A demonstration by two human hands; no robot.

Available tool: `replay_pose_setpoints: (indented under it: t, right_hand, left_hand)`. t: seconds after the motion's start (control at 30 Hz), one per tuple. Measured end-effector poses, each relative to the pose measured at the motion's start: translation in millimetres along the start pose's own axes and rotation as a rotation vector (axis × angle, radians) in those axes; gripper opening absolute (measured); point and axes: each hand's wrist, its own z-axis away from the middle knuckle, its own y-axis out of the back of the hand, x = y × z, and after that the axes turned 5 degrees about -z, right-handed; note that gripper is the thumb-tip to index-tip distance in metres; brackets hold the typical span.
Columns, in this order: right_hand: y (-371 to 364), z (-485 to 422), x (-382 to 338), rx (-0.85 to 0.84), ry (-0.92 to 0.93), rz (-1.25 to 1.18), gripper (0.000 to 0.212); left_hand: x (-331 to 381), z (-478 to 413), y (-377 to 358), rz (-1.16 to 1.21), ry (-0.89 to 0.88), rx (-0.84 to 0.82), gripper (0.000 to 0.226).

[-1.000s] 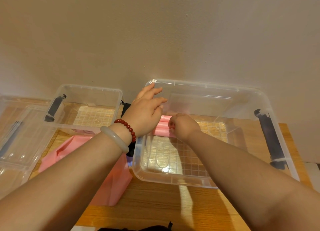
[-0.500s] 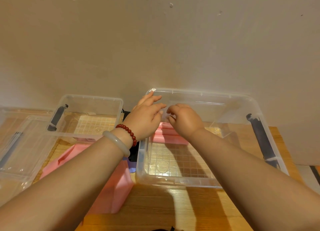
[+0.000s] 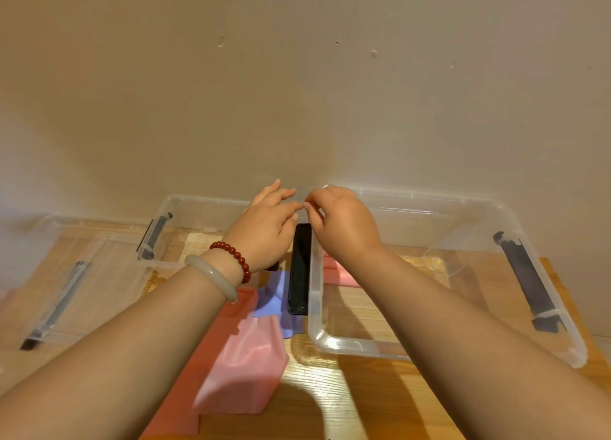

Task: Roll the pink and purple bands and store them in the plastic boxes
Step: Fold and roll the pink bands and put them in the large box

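Note:
A rolled pink band (image 3: 340,276) lies inside the big clear plastic box (image 3: 446,357) on the right, against its left wall, partly hidden by my right wrist. My right hand (image 3: 344,224) hovers above that box's back left corner with loosely curled fingers and holds nothing. My left hand (image 3: 267,223) hovers just left of it with relaxed fingers, the fingertips of both hands almost meeting. Flat pink bands (image 3: 244,367) lie on the table under my left forearm. A purple band (image 3: 276,296) peeks out between them and the box.
A smaller clear box (image 3: 185,208) stands at the back left, with a clear lid (image 3: 66,274) further left. The big box has black handles, one on its left wall (image 3: 300,267) and one on its right (image 3: 525,274). A beige wall rises right behind the wooden table (image 3: 363,403).
My right hand let go of the pink roll in the big box and rose up and left. My left hand lifted too. The camera tilted up toward the wall.

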Motion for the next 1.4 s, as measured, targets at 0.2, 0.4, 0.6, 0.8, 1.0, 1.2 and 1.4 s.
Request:
replay_pose_setpoints:
  t: [0.2, 0.4, 0.6, 0.8, 1.0, 1.2, 1.4]
  right_hand:
    - [-26.0, -18.0, -45.8, 0.029, 0.048, 0.012, 0.018]
    - [-51.1, -26.4, -68.4, 0.086, -0.031, 0.001, 0.019]
    - [-68.4, -24.6, -93.2, 0.093, -0.026, -0.005, 0.017]
    - [-77.1, -2.0, -100.5, 0.038, -0.029, -0.046, 0.018]
    - [-84.7, 33.9, -99.2, -0.132, -0.063, -0.041, 0.027]
    - [-91.6, 68.9, -100.0, -0.104, -0.061, -0.103, 0.022]
    - [-104.2, 96.4, -98.1, -0.061, -0.074, -0.133, 0.021]
  left_hand:
    - [-38.6, 4.7, 29.3, -0.033, -0.015, -0.005, 0.036]
    - [-73.6, 9.1, 51.1, -0.058, -0.043, 0.001, 0.037]
    - [-88.8, 19.5, 63.8, -0.052, -0.032, 0.005, 0.037]
    - [-86.6, 46.7, 55.9, -0.04, 0.01, 0.059, 0.036]
    - [-72.0, 76.4, 24.2, -0.024, 0.121, 0.018, 0.035]
    - [-65.0, 104.7, 4.5, -0.011, 0.141, -0.022, 0.036]
    - [-70.9, 120.8, -13.8, -0.004, 0.099, -0.031, 0.034]
